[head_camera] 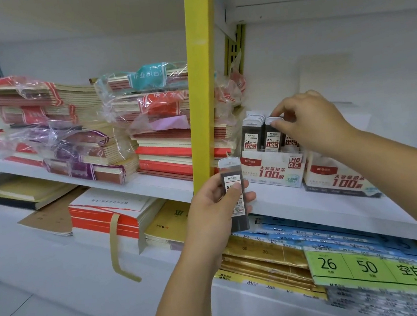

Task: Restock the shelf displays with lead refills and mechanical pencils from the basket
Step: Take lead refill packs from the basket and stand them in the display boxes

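Restock mid-step. R hand pinches the white cap of the seated refill case, upright in the display box. Box sits near the shelf front edge, just right of the yellow upright. L hand grips the spare refill case in front of that edge, thumb across label; poss. more than one stacked, can't tell. Basket not in view.

Risks, IMO:
- Cases packed tight, so an angled push could tip neighbours or shove the light card box back.
- Cap-only pinch could pop the cap, leads spill.
- L grip on smooth plastic; slip = drop to floor.
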Motion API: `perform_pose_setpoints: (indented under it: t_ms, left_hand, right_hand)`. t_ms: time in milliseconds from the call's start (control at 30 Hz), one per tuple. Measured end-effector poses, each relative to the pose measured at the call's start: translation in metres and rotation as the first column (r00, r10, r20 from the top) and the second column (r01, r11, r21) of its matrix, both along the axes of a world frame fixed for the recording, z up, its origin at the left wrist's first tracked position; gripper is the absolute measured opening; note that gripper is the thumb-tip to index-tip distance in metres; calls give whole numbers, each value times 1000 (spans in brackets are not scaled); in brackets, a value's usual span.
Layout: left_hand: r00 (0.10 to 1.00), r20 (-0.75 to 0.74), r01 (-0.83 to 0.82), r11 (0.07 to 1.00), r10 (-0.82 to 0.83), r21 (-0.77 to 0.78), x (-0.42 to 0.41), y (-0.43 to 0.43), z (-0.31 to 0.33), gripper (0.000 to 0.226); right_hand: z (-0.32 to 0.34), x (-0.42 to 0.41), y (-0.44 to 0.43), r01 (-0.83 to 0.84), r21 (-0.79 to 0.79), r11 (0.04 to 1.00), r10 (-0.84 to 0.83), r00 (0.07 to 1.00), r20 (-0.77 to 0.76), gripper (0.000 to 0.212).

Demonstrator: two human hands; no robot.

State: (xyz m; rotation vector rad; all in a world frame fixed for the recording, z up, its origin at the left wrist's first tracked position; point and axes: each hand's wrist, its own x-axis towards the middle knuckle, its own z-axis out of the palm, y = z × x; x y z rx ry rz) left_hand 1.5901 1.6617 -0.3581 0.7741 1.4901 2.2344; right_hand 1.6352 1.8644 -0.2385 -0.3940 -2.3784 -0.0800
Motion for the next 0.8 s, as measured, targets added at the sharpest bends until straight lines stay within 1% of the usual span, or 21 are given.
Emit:
perform_pose_setpoints:
  t_ms: [100,133,167,200,233,300,333,367,433,467,567,600,667,733,800]
  left_hand:
    - [999,-29,19,1000,-19,5,3,-3,2,22]
    - [999,-35,27,1000,-26,9,4,-4,3,23]
    - [999,-40,35,999,-35,14,4,-5,3,24]
    - [998,-48,44,999,-44,17,5,-6,4,24]
    - [997,-61,52,998,-51,17,6,-6,4,22]
    - [994,-83,72,997,-70,16,10,-6,6,20]
    - [993,-86,88,996,-87,18,12,-7,7,21]
    - [991,-85,107,994,-105,19,15,-7,7,22]
    - [988,-83,131,991,-129,9,20,-6,8,23]
    - [987,-84,134,991,-134,-1,22,-6,7,23]
    - [986,-111,118,992,-123,-47,27,-3,5,21]
    - [987,-128,92,994,-99,-56,28,-1,3,19]
    - [975,-219,-40,996,21,-81,26,2,0,21]
    - [905,-398,-228,962,151,-151,23,5,-2,25]
    - [799,-568,-357,915,196,-186,20,8,-3,35]
  right_hand:
    - [-3,4,-10,63,30,998,-62,998,-29,29]
    - [-4,9,-17,45,45,998,-42,996,-73,28]
    - [-7,15,-24,-8,42,999,13,992,-123,24]
    - [-10,21,-34,-99,-4,995,97,982,-160,19]
    - [-14,29,-44,-210,-97,973,191,966,-173,16]
    - [-25,43,-65,-394,-331,858,366,919,-146,15]
    - [-30,48,-73,-434,-426,794,426,897,-120,17]
    - [-35,52,-77,-450,-488,748,465,880,-99,19]
    - [-42,57,-77,-455,-538,710,474,873,-114,21]
    - [-43,59,-75,-452,-561,694,455,879,-147,24]
    - [-42,63,-70,-461,-648,606,419,878,-232,24]
    - [-39,66,-68,-472,-650,595,398,876,-272,23]
    - [-26,71,-59,-513,-580,633,321,855,-407,21]
    - [-9,74,-48,-536,-460,708,277,810,-517,20]
    - [5,73,-39,-528,-353,773,281,783,-555,19]
